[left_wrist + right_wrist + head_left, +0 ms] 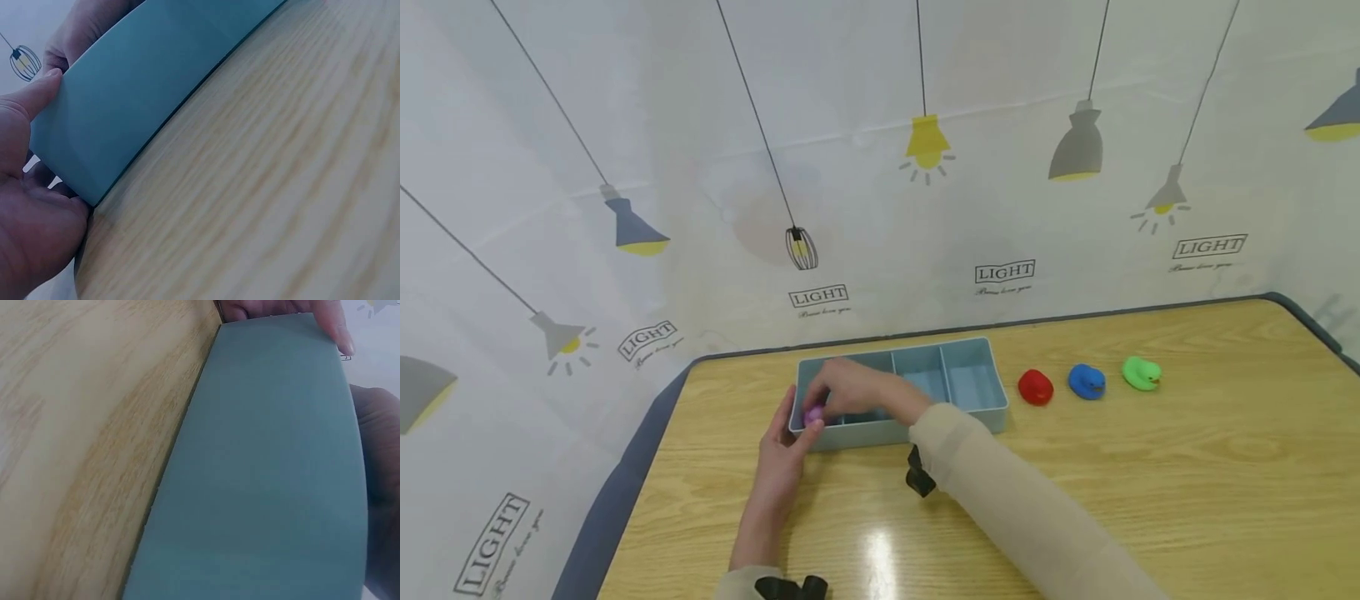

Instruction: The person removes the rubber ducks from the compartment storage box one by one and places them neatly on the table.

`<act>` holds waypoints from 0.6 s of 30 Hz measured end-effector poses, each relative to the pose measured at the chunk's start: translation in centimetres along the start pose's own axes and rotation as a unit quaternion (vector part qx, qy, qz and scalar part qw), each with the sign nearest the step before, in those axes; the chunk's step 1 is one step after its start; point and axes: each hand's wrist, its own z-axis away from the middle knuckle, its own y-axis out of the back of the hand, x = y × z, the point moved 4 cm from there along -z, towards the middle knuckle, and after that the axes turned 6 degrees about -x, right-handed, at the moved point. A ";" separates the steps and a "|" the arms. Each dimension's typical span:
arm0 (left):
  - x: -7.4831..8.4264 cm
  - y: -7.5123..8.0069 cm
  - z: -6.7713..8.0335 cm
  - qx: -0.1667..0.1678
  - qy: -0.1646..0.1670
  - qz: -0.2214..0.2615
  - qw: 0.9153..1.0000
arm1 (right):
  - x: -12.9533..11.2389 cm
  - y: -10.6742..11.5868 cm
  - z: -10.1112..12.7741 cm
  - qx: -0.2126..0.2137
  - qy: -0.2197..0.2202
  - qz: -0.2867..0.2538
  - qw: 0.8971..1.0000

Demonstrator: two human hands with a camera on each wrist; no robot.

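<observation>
A blue-grey divided box [973, 379] lies on the table with several compartments. My left hand [781, 458] holds its left end, the thumb at the front rim and the other fingers along the end wall. The left wrist view shows that thumb [44, 94] against the box's front wall [144, 87]. Reaching over the rim, my right hand [853, 387] has its fingers down in the leftmost compartment. They pinch a small purple toy [813, 415], mostly hidden by the fingers. In the right wrist view the front wall [262, 456] covers much of the right hand [382, 462].
Right of the box, a red toy [1035, 387], a blue toy duck [1087, 382] and a green toy duck [1142, 373] stand in a row on the wooden table [1150, 483]. A cloth printed with lamps [880, 200] hangs behind the table's dark edge.
</observation>
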 end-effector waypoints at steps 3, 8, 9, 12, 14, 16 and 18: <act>0.0 0.0 0.0 0.001 0.004 -0.002 1.000 | 0.2 0.1 0.4 0.021 -0.008 -0.028 0.999; -0.2 -0.2 0.0 0.000 0.016 -0.005 1.000 | 0.7 0.3 1.3 0.077 -0.047 -0.095 0.991; -0.2 -0.2 -0.1 0.000 0.017 -0.006 1.000 | 0.7 0.3 1.4 0.087 -0.051 -0.107 0.989; -0.3 -0.3 -0.2 0.001 0.014 -0.007 1.000 | 0.6 0.7 1.9 0.112 -0.058 -0.136 0.983; -0.2 -0.2 -0.2 0.008 0.018 -0.013 1.000 | 0.6 1.2 2.2 0.131 -0.058 -0.176 0.974; -0.2 -0.1 -0.3 0.015 0.023 -0.017 0.999 | 0.6 2.0 2.7 0.158 -0.058 -0.216 0.962; -0.2 0.1 -0.3 0.020 0.026 -0.022 0.999 | 0.6 3.1 3.5 0.190 -0.053 -0.246 0.949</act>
